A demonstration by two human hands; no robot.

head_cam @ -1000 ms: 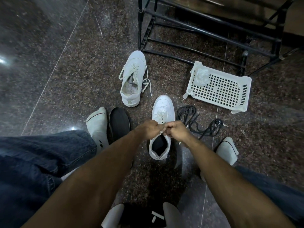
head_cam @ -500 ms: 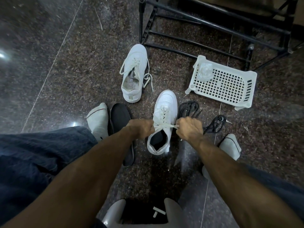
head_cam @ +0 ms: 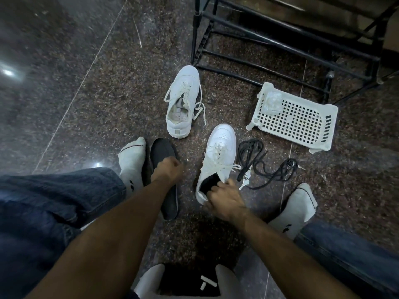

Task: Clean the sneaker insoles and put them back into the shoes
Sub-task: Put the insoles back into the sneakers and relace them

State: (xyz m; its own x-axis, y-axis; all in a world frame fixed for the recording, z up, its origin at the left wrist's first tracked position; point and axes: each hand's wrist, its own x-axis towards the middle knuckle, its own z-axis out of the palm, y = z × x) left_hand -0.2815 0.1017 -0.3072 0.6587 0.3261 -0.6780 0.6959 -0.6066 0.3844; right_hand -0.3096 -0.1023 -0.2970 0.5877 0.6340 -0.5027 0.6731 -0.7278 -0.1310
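The near sneaker (head_cam: 218, 156) is lying toe toward one o'clock on speckled granite floor (head_cam: 97, 93), right hand (head_cam: 224, 199) gripping its heel; left hand (head_cam: 167, 171) is curling over the dark insole (head_cam: 162, 152) at nine o'clock

Person sits on the granite floor (head_cam: 90, 87), socked feet out. Right hand (head_cam: 224, 201) grips the heel collar of the near white sneaker (head_cam: 218, 156), dark insole inside. Left hand (head_cam: 167, 170), fingers curled, is over a loose black insole (head_cam: 164, 190) lying beside the left sock (head_cam: 131, 160). Second white sneaker (head_cam: 183, 100) sits farther off, laces loose. Black laces (head_cam: 263, 165) lie just right of the near shoe. White perforated basket (head_cam: 295, 121) beside a black metal rack (head_cam: 280, 39).
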